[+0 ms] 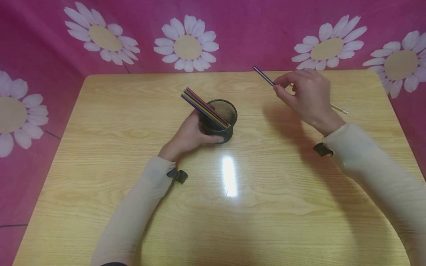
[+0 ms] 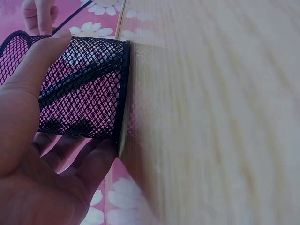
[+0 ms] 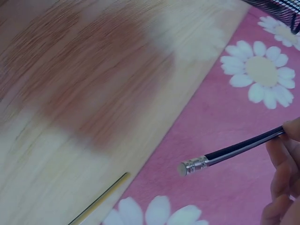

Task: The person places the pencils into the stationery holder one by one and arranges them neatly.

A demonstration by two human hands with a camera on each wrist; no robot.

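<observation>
My left hand (image 1: 186, 135) grips a black mesh pencil cup (image 1: 227, 136) round its side, thumb toward me and fingers behind. In the left wrist view the base of the cup (image 2: 84, 84) is at the tabletop. Several pencils (image 1: 201, 105), red, yellow and dark blue, lean in it toward the upper left. To the right, my right hand (image 1: 307, 96) pinches a dark striped pencil (image 1: 263, 75) above the table. The right wrist view shows this pencil's eraser end (image 3: 193, 166). Beneath that hand lies a yellow pencil (image 1: 339, 108), partly hidden by it.
A light wood-grain table (image 1: 259, 218) bears everything. Pink cloth with large white flowers (image 1: 188, 46) hangs behind its back edge and along the sides. A bright reflection (image 1: 229, 176) falls on the tabletop in front of the cup. Dark straps (image 1: 323, 149) show at both wrists.
</observation>
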